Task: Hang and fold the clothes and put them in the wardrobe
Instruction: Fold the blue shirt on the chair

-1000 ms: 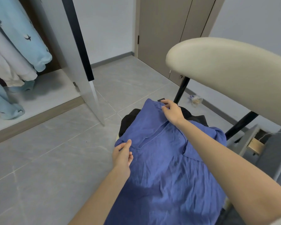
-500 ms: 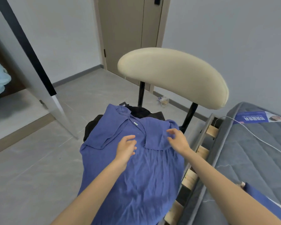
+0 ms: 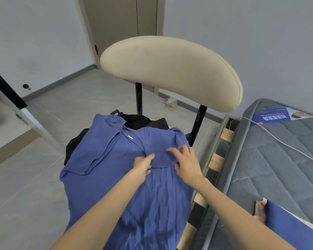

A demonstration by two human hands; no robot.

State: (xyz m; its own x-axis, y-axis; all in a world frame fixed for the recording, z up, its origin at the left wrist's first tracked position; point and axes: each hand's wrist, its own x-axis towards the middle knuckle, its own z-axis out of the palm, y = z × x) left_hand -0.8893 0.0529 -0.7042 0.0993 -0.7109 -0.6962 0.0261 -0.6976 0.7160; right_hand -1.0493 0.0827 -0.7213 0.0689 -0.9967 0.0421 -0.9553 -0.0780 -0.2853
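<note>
1. The blue shirt (image 3: 116,177) lies spread over the seat of the chair (image 3: 170,73), collar toward the backrest, and its lower part hangs off the near seat edge.
2. A black garment (image 3: 139,120) shows beneath it at the far and left edges.
3. The left hand (image 3: 143,165) has its grip pinched on a fold at mid-chest.
4. The right hand (image 3: 187,164) is blurred, its grip spread over the right shoulder.
5. The bed (image 3: 269,159) stands just beside the chair's right edge, and open floor (image 3: 25,195) lies to the left.

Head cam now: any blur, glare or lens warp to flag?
Head view: right hand fingers slightly blurred, left hand and blue shirt sharp; fisheye bows the door frame and chair back; soft even light, no glare.
</note>
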